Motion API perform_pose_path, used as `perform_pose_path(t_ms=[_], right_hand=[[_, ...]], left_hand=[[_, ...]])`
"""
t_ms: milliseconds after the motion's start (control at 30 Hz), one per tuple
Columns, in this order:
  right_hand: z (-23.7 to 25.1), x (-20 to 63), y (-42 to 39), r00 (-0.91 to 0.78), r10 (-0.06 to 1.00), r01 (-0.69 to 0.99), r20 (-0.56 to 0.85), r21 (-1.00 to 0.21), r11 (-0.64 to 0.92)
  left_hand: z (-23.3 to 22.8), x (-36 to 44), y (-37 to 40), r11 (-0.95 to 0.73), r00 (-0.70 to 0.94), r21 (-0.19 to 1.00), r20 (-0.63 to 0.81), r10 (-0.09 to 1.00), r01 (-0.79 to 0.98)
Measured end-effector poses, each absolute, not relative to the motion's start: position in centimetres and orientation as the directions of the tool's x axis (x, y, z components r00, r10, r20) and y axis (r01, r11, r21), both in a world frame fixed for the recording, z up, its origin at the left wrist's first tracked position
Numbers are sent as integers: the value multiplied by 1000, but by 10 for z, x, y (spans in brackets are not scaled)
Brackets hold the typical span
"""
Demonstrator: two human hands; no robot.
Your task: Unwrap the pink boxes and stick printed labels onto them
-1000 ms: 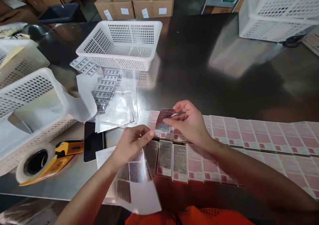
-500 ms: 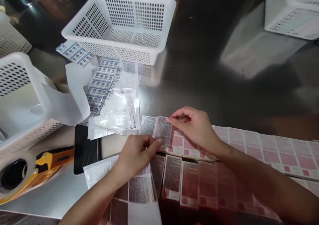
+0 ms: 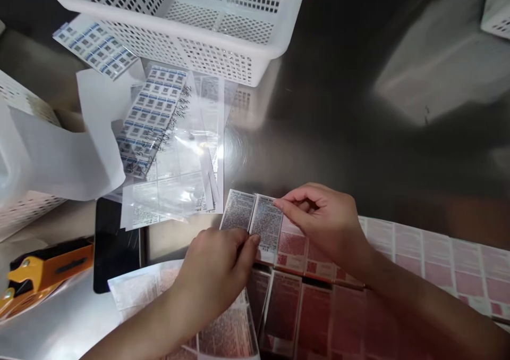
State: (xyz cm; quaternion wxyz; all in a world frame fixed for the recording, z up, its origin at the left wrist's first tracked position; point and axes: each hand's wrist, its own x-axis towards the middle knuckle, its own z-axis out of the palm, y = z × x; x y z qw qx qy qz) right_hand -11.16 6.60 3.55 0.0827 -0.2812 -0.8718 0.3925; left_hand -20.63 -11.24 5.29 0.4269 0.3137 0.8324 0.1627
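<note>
Both my hands pinched one printed label: left hand (image 3: 217, 267) its near edge, right hand (image 3: 324, 219) its far corner, over pink boxes (image 3: 292, 245) on the counter (image 3: 338, 110).

Basket (image 3: 255, 57): at the far edge of the table (image 3: 358, 110), behind everything else.
Label sheets (image 3: 149, 118): just in front of the basket, left of centre.
Tape dispenser (image 3: 40, 272): near left.
Row of boxes (image 3: 398, 248): near right, side by side.
Hands: left hand (image 3: 215, 269) and right hand (image 3: 326, 222) at the row's left end.
</note>
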Motion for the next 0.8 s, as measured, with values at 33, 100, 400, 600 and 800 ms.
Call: perform_pose_path(t_ms=[33, 100, 400, 600, 800], right_hand=[[36, -112, 65, -829, 555, 423, -67, -724, 545], [35, -112, 65, -832, 553, 418, -49, -710, 567], [34, -110, 63, -850, 527, 374, -1, -705, 602], [34, -110, 64, -860, 511, 360, 13, -694, 624], [36, -110, 64, -864, 504, 364, 1, -692, 624]], left_hand=[[53, -207, -112, 751, -435, 537, -612, 660, 384], [53, -207, -112, 752, -435, 536, -614, 659, 383], [51, -210, -108, 750, -420, 535, -622, 661, 389], [51, -211, -107, 753, -411, 525, -632, 657, 398], [52, -213, -106, 747, -393, 525, -638, 662, 407]])
